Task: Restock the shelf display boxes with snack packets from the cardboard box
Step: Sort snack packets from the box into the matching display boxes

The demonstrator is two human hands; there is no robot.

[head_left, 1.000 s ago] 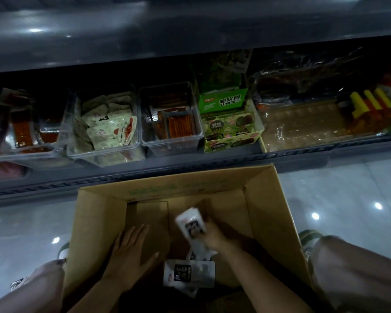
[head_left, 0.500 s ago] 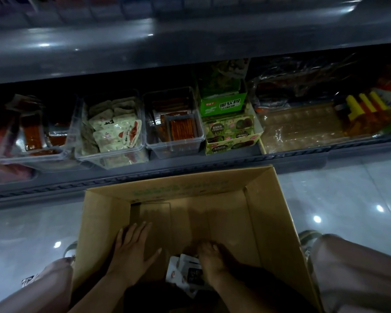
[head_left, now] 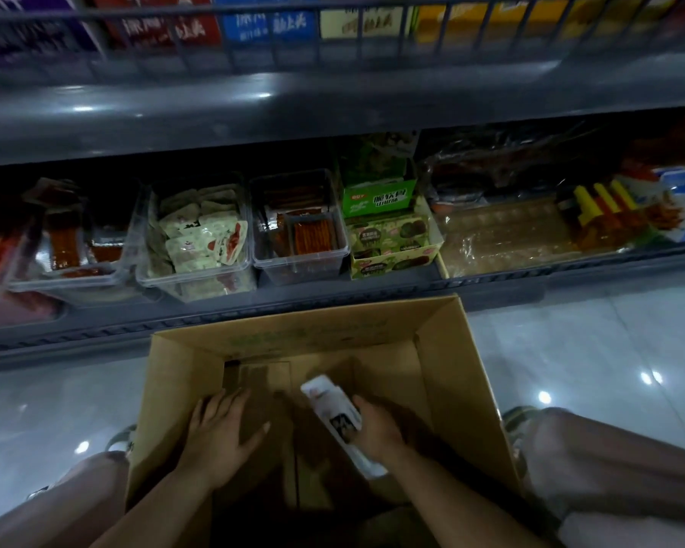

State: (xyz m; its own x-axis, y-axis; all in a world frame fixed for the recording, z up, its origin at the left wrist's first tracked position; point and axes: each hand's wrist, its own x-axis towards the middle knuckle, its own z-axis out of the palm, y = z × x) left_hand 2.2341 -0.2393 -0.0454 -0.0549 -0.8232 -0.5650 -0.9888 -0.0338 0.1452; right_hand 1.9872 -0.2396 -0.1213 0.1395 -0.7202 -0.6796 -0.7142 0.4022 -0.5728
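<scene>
The right hand (head_left: 376, 429) was down low in the cardboard box (head_left: 447, 373) a moment ago. Now it is up, fingers wrapped round some white snack packets (head_left: 329, 405). The left hand (head_left: 218, 433) stays flat inside, fingers spread. I think they go next to the shelf boxes (head_left: 305, 270).

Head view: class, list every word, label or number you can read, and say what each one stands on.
"脆软骨", as best it reads: green display box.
Too blurred: white characters on the red box and blue box above.
Too faint: green print on the cardboard box.
Too small: dark label on the packets in the right hand.
</scene>
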